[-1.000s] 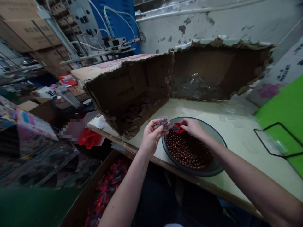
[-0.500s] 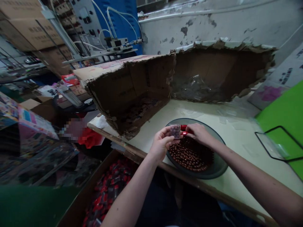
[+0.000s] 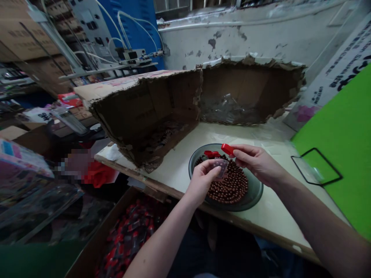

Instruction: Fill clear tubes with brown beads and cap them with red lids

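left hand: closed, pinching small clear plastic bag above bowl
right hand: gripping red plastic tab between thumb and fingers, just beside bag
dark glass bowl: on worktop, holding brown beads, red pieces
lower left: cardboard box of red-and-black packets

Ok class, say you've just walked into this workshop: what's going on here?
A person sits at a bench. Their left hand holds a small clear plastic bag, and their right hand pinches a red plastic piece. Both are above a dark glass bowl of brown beads, where another red piece lies. Below the bench, a cardboard box holds red-and-black packets.
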The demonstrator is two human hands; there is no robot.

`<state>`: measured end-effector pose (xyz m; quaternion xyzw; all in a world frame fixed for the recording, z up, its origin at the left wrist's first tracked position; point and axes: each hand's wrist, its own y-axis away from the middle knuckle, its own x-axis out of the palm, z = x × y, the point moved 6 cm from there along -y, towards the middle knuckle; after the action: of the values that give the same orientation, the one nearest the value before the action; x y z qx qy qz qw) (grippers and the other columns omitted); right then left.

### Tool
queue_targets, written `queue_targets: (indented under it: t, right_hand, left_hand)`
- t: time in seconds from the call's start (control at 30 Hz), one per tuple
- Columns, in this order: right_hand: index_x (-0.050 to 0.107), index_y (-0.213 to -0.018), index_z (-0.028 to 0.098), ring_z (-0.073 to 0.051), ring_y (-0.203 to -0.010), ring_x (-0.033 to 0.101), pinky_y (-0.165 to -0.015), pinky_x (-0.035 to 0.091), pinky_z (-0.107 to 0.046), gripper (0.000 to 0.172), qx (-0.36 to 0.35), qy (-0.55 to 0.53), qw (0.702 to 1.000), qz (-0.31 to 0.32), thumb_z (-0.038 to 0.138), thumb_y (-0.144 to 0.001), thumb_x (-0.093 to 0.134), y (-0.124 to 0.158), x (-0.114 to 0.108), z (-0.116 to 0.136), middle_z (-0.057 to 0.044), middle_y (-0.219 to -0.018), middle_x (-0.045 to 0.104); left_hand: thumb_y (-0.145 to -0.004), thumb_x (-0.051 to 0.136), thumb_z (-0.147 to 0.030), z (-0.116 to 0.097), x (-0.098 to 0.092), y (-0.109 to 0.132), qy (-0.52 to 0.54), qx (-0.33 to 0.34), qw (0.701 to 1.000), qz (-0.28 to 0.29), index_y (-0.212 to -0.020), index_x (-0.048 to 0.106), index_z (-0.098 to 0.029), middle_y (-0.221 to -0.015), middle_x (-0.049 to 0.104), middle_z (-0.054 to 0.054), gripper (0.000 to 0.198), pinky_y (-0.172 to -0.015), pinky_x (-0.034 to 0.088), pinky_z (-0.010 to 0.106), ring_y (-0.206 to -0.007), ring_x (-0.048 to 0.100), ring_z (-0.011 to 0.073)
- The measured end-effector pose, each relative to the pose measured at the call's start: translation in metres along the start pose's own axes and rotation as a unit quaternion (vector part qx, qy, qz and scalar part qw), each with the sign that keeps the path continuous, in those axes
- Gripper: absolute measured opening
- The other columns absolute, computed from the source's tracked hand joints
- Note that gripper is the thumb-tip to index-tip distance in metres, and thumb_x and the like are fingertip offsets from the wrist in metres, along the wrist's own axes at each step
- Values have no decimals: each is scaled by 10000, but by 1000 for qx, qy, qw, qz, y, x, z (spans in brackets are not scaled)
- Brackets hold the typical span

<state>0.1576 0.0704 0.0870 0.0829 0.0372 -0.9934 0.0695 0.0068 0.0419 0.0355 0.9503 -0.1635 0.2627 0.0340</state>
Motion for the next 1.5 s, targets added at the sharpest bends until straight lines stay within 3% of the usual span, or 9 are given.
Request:
queue_targets:
  t: [0.23,0.47,0.63,0.8,0.93,1.0,1.13,1.33,1.5]
  right_hand:
    - [645,-1167,284,-204,-936,600,-878,484,-396,338,-145,181,973,19,411,-868,555,25,12,24,-54,-1047,672]
    - [551,-1276,332,-186,-894,614,-827,518,-345,370,-262,322,909,-45,290,-911,502,48,21,33,-47,-1010,649]
    - [427,-1373,336,-198,-925,614,-853,516,-360,459,-306,368,878,-10,234,-927,457,59,31,27,-56,-1067,638]
    - [451,-1365,299,-203,-932,607,-846,507,-367,439,-278,355,893,19,259,-928,452,61,28,23,-63,-1044,637]
    - [653,-1131,279,-204,-923,597,-856,475,-359,297,-202,278,939,-27,362,-927,452,47,18,25,-52,-1002,651]
    - [680,-1057,267,-197,-882,588,-837,475,-351,340,-153,189,969,-37,440,-927,418,37,17,23,-48,-947,643]
    - [612,-1185,221,-189,-889,579,-848,488,-335,537,-10,-56,994,93,567,-918,300,19,42,10,-65,-954,620]
    - [591,-1202,219,-200,-956,580,-916,459,-349,582,68,-195,965,160,602,-904,270,21,66,-1,-80,-957,634]
    - [588,-1207,239,-182,-919,582,-912,439,-346,496,16,-171,980,97,540,-922,316,26,65,-3,-53,-903,628]
  left_hand:
    - [-765,671,-316,-11,7,8,-34,25,999,-13,-1044,629,-144,-967,672,80,331,-680,533,249,-728,633,125]
    - [-830,580,-372,-11,15,13,-52,60,997,-25,-1062,585,-177,-838,585,22,303,-574,491,219,-637,520,92]
    - [-847,556,-379,-9,11,16,-97,61,993,-28,-1047,598,-181,-744,541,-8,285,-501,371,186,-563,437,69]
    - [-830,581,-372,-5,9,14,-79,31,996,2,-1033,610,-174,-751,542,-9,285,-501,378,182,-564,450,63]
    - [-782,633,-390,6,15,13,-7,-29,999,31,-971,600,-159,-757,574,8,300,-483,419,184,-567,499,75]
    - [-759,654,-392,14,21,16,-2,-64,996,59,-940,606,-148,-721,583,15,308,-471,422,187,-551,513,82]
    - [-737,661,-406,24,28,20,-42,-107,989,92,-914,625,-144,-668,578,13,318,-436,366,187,-511,494,86]
    - [-846,473,-519,14,24,17,-212,23,977,-11,-539,445,-154,-534,360,-30,478,-496,250,239,-513,290,77]
    - [-884,411,-482,14,27,22,-288,49,955,-38,-527,386,-169,-531,329,-32,476,-521,231,262,-522,264,88]
